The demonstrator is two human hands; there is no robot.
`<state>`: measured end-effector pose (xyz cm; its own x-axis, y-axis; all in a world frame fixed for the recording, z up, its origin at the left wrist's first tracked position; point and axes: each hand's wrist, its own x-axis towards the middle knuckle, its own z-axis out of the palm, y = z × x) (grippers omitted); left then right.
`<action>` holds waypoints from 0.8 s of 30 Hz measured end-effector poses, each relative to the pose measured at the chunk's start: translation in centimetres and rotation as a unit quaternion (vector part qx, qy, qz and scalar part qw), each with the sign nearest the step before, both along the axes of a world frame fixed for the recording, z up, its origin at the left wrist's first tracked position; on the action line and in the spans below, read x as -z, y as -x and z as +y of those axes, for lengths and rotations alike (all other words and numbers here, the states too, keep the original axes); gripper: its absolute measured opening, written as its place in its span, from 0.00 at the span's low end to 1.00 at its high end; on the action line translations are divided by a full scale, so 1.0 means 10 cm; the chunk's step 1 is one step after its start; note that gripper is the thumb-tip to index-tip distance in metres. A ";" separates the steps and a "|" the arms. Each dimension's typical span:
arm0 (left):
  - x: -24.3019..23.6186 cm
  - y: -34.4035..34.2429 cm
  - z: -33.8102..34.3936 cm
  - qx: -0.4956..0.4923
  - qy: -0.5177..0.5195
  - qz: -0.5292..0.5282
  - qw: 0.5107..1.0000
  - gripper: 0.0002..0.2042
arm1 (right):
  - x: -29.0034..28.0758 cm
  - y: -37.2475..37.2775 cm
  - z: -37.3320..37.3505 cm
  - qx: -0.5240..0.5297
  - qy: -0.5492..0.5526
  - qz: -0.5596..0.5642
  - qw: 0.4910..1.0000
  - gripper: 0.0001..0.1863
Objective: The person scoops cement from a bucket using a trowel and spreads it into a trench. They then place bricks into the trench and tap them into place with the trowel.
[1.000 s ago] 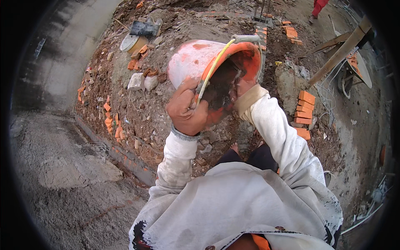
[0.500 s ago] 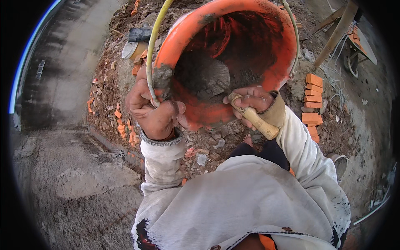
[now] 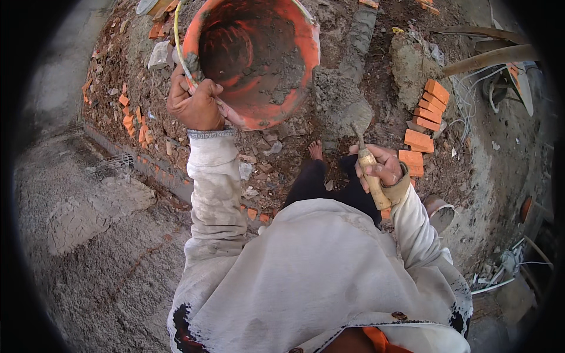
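Observation:
My left hand grips an orange bucket by its lower left rim, beside the yellow wire handle. The bucket is tilted, its mouth toward me, with grey mortar smeared inside. My right hand is closed round the wooden handle of a trowel, whose mortar-coated blade is out to the lower right of the bucket. Below the blade runs a grey strip of wet mortar between soil edges. My bare foot shows under the bucket.
Stacked orange bricks lie to the right, near wooden poles, tangled wires and a wheelbarrow. Another container is by my right leg. Brick rubble covers the ground; a concrete surface spans the left.
The bucket has moved up and left in my left hand. My right hand, with the trowel, has come out of the bucket down and to the right; the blade is now outside it.

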<state>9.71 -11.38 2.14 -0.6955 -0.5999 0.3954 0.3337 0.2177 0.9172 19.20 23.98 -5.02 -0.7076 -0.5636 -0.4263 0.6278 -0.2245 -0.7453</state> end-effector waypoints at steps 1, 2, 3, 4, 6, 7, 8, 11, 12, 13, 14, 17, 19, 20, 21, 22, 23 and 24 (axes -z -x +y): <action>0.08 -0.03 -0.03 -0.024 0.003 -0.026 0.999 0.16 | 0.25 -0.12 0.05 0.019 -0.043 0.003 0.999 0.28; 0.12 -0.07 -0.08 -0.051 0.012 -0.051 0.997 0.19 | 0.50 -0.21 0.02 0.013 -0.122 0.015 0.992 0.27; 0.17 -0.11 -0.12 -0.058 0.014 -0.067 0.996 0.21 | 0.77 -0.32 -0.03 0.008 -0.203 0.030 0.979 0.26; 0.21 -0.13 -0.13 -0.063 0.017 -0.082 0.994 0.23 | 1.28 -0.44 -0.09 -0.032 -0.364 0.105 0.925 0.25; 0.27 -0.22 -0.16 -0.082 0.045 -0.106 0.990 0.25 | 1.86 -0.42 -0.32 -0.121 -0.564 0.140 0.805 0.24; 0.28 -0.26 -0.13 -0.082 0.026 -0.118 0.989 0.25 | 1.98 -0.35 -0.39 -0.164 -0.617 0.105 0.763 0.25; 0.29 -0.26 -0.06 -0.079 0.003 -0.125 0.989 0.25 | 2.26 -0.35 -0.28 -0.171 -0.620 0.121 0.756 0.28; 0.29 -0.43 -0.09 -0.080 -0.019 -0.150 0.985 0.24 | 1.96 -0.27 -0.21 0.046 -0.443 0.106 0.889 0.29; 0.32 -0.49 -0.09 -0.071 -0.030 -0.147 0.986 0.24 | 1.59 -0.24 -0.23 0.121 -0.338 0.054 0.932 0.29; 0.38 -0.46 -0.08 -0.060 -0.043 -0.136 0.988 0.24 | 1.27 -0.19 -0.12 0.104 -0.325 0.094 0.935 0.27; 0.39 -0.45 -0.06 -0.039 -0.048 -0.118 0.991 0.17 | 1.03 -0.18 -0.05 0.095 -0.332 0.126 0.930 0.27; 0.37 -0.40 0.08 -0.006 -0.009 -0.106 0.994 0.09 | 0.57 -0.07 0.15 -0.016 -0.375 0.280 0.884 0.26; 0.27 -0.29 0.26 0.042 0.025 -0.119 0.992 0.07 | 0.29 0.13 0.11 -0.043 -0.390 0.419 0.819 0.25; 0.18 -0.25 0.36 0.063 0.047 -0.110 0.991 0.07 | 0.15 0.30 0.00 -0.024 -0.386 0.495 0.778 0.25; 0.09 -0.23 0.45 0.085 0.068 -0.102 0.989 0.07 | -0.05 0.47 -0.13 -0.005 -0.383 0.566 0.730 0.24; -0.03 -0.22 0.51 0.103 0.110 -0.075 0.986 0.07 | -0.33 0.61 -0.28 -0.033 -0.421 0.445 0.790 0.23; -0.15 -0.21 0.59 0.123 0.148 -0.046 0.980 0.08 | -0.41 0.68 -0.33 -0.052 -0.462 0.411 0.784 0.22; -0.26 -0.19 0.65 0.141 0.189 -0.017 0.972 0.08 | -0.45 0.77 -0.37 -0.072 -0.497 0.375 0.779 0.22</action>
